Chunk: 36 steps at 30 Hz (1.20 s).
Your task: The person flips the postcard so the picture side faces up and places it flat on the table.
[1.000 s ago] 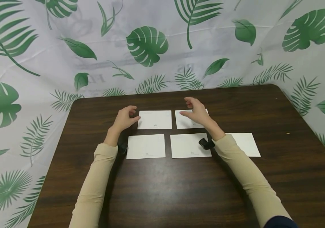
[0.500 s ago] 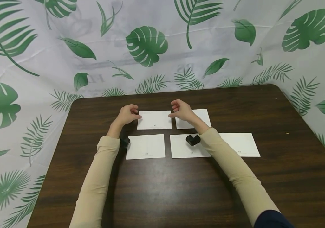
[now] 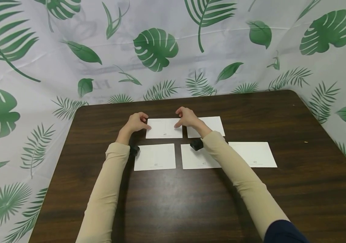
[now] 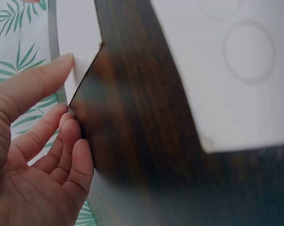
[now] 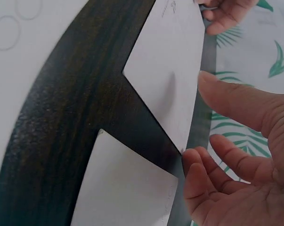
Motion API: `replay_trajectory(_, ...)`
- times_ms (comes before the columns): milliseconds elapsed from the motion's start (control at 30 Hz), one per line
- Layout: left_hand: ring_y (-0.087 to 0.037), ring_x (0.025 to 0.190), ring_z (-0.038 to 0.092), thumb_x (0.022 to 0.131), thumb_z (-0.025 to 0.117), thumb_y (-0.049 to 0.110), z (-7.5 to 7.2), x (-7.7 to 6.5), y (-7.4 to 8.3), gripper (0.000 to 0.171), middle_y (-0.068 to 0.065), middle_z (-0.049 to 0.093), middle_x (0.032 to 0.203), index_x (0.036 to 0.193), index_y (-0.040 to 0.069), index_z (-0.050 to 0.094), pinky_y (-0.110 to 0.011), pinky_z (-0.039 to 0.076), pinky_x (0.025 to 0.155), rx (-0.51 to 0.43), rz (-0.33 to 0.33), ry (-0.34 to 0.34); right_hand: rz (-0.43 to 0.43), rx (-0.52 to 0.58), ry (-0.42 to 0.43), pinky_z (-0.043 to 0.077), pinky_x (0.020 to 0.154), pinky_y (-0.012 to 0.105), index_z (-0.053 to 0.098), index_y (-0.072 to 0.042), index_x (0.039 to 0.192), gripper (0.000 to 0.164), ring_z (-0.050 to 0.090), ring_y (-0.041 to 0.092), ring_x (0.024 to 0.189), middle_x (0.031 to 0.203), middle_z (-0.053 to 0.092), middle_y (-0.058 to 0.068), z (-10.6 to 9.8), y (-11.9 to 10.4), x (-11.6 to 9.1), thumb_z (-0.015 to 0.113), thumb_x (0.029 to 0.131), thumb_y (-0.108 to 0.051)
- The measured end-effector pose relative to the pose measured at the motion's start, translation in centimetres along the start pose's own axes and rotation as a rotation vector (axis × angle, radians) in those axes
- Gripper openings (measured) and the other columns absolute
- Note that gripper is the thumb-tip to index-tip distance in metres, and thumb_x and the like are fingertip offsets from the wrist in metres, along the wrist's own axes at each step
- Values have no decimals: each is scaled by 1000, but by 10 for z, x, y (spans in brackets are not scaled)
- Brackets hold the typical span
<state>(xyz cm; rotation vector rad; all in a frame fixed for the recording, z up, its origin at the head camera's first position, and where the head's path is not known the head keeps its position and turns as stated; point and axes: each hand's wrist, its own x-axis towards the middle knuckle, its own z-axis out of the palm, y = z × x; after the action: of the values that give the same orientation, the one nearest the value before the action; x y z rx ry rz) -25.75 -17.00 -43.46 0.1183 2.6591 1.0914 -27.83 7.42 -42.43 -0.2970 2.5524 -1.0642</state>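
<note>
A white postcard [image 3: 161, 132] lies in the back row on the left, with small print at its lower edge. My left hand [image 3: 136, 122] is at its left edge; in the left wrist view the thumb reaches over the postcard [image 4: 78, 28] and the fingers are by its corner, thumb and fingers apart. At the right edge is my right hand [image 3: 187, 118]. Its thumb extends over the postcard [image 5: 165, 70] in the right wrist view, while the loosely bent fingers are near the corner. Whether either hand touches it, I cannot tell.
Another postcard [image 3: 213, 125] lies right of it, partly under my right wrist. In front are a left postcard [image 3: 155, 157], a middle one partly covered by the right arm, and a right postcard [image 3: 250, 153]. A leaf-patterned cloth [image 3: 100, 77] hangs behind the dark wooden table [image 3: 173, 202].
My right hand has moved left from above the back right postcard to the right edge of the back left one. The left hand has shifted slightly right. The postcards have barely moved.
</note>
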Motion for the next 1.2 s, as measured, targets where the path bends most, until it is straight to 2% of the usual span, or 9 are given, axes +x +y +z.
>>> replay_trajectory(233,-27,95,46,76,75,5,1,1,2,44,-15,51,100,114,-6,54,-38,40,86,35,2,0,-20,-95,-19,41,82,34,52,3,119,58,44,25,94,104,48,14,4,0,6,80,68,0)
replay_trajectory(433,-28,94,45,77,73,4,1,1,4,46,-15,49,101,114,-5,49,-39,39,87,49,-13,-17,-14,-174,-46,43,81,34,55,4,116,53,45,24,92,107,50,15,5,0,8,80,70,-3)
replay_trajectory(600,-25,86,46,77,73,2,2,2,4,46,-12,49,94,112,-4,45,-36,40,80,42,-9,-10,-7,-252,-55,44,85,36,57,2,113,49,47,27,100,116,51,16,4,-3,9,80,71,-9)
replay_trajectory(800,-22,78,45,77,73,1,3,2,4,46,-9,48,88,112,-2,44,-32,39,74,33,-14,-2,13,-307,-56,41,84,38,55,-2,107,46,42,30,104,113,48,15,2,-7,7,82,71,-13)
replay_trajectory(1033,-22,76,46,78,72,3,3,1,5,49,-9,49,86,117,-3,44,-32,39,74,42,-27,-8,24,-301,-51,42,79,37,51,-2,107,51,45,27,94,109,50,15,1,-8,9,83,69,-13)
replay_trajectory(1200,-22,79,45,78,72,4,3,0,5,39,-8,49,86,108,-4,49,-32,38,75,55,-37,-7,51,-257,-47,43,76,36,50,1,110,53,46,25,88,111,50,17,3,-8,9,82,70,-11)
